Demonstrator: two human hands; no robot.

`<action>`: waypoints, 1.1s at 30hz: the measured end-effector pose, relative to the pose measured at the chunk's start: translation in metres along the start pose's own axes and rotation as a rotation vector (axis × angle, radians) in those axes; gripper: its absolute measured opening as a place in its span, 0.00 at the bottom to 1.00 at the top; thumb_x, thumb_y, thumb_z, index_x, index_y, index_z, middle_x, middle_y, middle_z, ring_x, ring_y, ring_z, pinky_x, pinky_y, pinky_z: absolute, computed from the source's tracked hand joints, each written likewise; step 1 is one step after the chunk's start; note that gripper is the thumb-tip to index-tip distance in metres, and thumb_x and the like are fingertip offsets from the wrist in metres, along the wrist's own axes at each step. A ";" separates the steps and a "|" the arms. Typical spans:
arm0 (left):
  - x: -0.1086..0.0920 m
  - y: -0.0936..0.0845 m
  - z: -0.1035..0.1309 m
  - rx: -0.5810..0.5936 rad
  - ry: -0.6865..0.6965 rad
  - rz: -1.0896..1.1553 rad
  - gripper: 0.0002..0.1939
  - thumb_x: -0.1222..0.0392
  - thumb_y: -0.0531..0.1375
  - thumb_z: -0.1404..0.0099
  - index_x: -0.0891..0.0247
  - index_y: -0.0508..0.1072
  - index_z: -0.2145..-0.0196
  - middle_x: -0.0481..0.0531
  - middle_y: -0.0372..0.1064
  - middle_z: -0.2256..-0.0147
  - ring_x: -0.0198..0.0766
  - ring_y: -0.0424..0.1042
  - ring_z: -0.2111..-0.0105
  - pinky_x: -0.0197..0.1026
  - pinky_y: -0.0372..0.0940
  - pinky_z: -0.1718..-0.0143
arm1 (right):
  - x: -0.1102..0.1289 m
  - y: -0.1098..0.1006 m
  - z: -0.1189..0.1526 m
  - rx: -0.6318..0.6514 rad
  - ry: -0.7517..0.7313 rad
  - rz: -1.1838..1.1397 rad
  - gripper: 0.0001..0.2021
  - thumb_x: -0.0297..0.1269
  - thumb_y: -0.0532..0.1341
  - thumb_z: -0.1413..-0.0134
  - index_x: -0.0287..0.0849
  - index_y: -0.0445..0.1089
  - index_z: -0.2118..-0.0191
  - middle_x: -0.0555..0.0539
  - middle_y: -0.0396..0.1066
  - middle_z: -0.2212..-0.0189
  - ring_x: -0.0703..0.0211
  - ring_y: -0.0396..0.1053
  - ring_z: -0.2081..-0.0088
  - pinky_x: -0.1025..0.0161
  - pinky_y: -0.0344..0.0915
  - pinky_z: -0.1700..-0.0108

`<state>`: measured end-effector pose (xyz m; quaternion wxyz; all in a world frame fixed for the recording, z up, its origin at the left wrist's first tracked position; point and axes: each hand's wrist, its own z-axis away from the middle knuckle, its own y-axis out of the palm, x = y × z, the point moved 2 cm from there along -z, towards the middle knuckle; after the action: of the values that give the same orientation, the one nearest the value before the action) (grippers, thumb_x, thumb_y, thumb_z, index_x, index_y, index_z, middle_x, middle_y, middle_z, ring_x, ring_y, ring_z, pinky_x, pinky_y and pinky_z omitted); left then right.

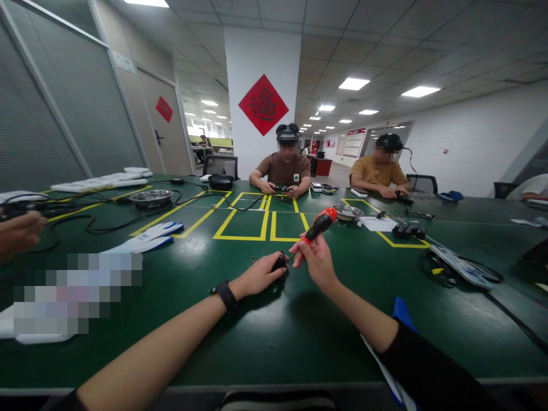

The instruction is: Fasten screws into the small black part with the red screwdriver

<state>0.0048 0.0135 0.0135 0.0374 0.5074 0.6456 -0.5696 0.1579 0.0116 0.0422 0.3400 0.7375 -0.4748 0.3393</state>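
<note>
My right hand (315,260) is closed around a screwdriver (320,224) with a red and black handle. Its shaft slants down to the left, and its tip is close to a small black cylindrical part (280,261) with a metal end. That part is gripped by my left hand (261,275), low over the green table; whether the tip touches it I cannot tell. A few tiny metal pieces (252,260) lie just left of my left hand. My fingers hide much of the black part.
White-and-blue gloves (145,237) lie to the left. Metal bowls (152,198) (347,212) stand farther back. Black blocks (409,230), a power strip (462,265) and cables are at the right. Two people (282,165) (381,168) sit opposite; another person's hand (19,231) is at the left edge.
</note>
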 end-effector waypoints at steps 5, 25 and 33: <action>-0.002 -0.001 0.001 0.010 -0.007 0.007 0.08 0.61 0.52 0.38 0.63 0.65 0.60 0.50 0.68 0.63 0.38 0.66 0.64 0.39 0.60 0.60 | -0.002 -0.001 0.000 -0.008 -0.008 -0.011 0.12 0.39 0.58 0.47 0.45 0.53 0.62 0.57 0.67 0.77 0.69 0.64 0.85 0.70 0.62 0.82; -0.002 0.000 0.000 0.007 -0.015 0.003 0.09 0.60 0.53 0.38 0.63 0.66 0.60 0.52 0.69 0.62 0.39 0.67 0.63 0.40 0.60 0.59 | 0.001 0.000 0.002 -0.021 -0.035 -0.032 0.10 0.37 0.57 0.46 0.45 0.54 0.61 0.55 0.68 0.75 0.68 0.66 0.83 0.70 0.62 0.80; 0.001 0.002 -0.001 -0.001 0.009 0.006 0.09 0.60 0.52 0.38 0.63 0.66 0.60 0.51 0.68 0.63 0.39 0.66 0.64 0.40 0.60 0.60 | 0.005 -0.002 0.005 0.012 0.003 -0.069 0.12 0.40 0.49 0.41 0.42 0.58 0.54 0.50 0.69 0.71 0.67 0.67 0.79 0.65 0.66 0.75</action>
<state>0.0063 0.0144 0.0116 0.0364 0.5121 0.6444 -0.5667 0.1619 0.0063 0.0432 0.3475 0.7550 -0.4466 0.3314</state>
